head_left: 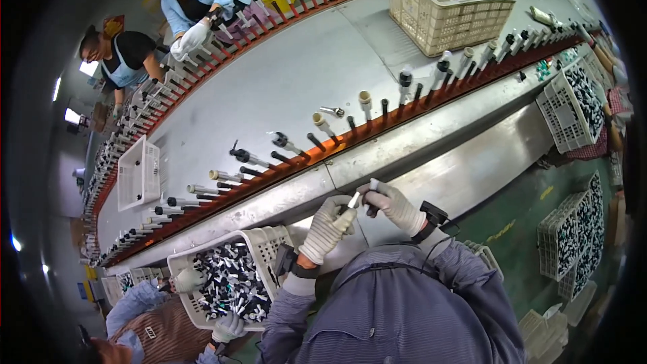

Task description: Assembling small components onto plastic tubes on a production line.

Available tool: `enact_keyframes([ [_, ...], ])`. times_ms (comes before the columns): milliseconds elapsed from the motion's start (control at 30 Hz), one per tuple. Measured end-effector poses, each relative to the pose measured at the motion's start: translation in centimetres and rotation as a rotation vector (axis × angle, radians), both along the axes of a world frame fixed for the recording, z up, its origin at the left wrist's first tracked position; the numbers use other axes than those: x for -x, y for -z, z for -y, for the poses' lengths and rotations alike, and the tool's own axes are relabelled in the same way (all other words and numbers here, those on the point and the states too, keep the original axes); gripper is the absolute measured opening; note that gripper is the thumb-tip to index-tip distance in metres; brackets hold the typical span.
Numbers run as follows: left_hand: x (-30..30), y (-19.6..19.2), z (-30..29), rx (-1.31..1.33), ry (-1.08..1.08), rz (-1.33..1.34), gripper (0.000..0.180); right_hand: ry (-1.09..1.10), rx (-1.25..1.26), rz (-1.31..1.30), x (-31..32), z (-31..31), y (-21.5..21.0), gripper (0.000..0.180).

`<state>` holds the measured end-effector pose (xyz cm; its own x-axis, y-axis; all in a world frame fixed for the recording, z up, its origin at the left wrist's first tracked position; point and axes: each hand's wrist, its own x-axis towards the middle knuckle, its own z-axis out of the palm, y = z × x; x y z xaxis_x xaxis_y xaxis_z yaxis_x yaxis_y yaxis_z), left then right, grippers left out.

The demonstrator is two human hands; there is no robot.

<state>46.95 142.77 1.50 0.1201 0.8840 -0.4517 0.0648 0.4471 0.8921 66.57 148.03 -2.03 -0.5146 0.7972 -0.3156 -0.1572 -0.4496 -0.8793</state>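
Both my hands wear pale gloves and are close together over the metal bench edge (pixel 323 202). My left hand (pixel 325 230) is closed around a small white tube-like piece (pixel 354 199), its narrow end pointing up. Just to the right, my right hand (pixel 394 211) has its fingers bent into a pinch, with a small pale tip (pixel 374 183) showing above them. What it grips is too small to name. Beyond my hands, a row of pump heads (pixel 283 141) and upright dark pegs (pixel 315 141) runs along an orange-brown rail (pixel 337 152).
A crate (pixel 276 239) of black-and-white pump parts (pixel 229 280) stands at my left, with a co-worker's gloved hands (pixel 229 327) in it. A large cream crate (pixel 451 10) sits on the table. More filled crates (pixel 566 236) stand right. Other people work across the table.
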Motion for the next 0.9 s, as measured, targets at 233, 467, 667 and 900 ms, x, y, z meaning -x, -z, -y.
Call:
enact_keyframes([
  [233,-3.8,0.8,-0.7,-0.244,0.193,-0.383,0.035,-0.112,0.03,0.137,-2.9,1.5,3.1,0.027],
  [467,-6.8,-0.6,-1.2,-0.328,0.419,-0.459,0.036,0.013,0.212,-0.042,-6.1,2.9,3.6,0.023],
  [667,-10.9,-1.0,0.0,-0.324,-0.049,-0.098,0.046,0.188,0.367,-0.23,-7.1,2.7,1.9,0.023],
  [900,-12.6,2.0,0.5,-0.358,-0.194,-0.061,0.037,0.282,0.657,-0.447,-5.1,3.8,4.3,0.016],
])
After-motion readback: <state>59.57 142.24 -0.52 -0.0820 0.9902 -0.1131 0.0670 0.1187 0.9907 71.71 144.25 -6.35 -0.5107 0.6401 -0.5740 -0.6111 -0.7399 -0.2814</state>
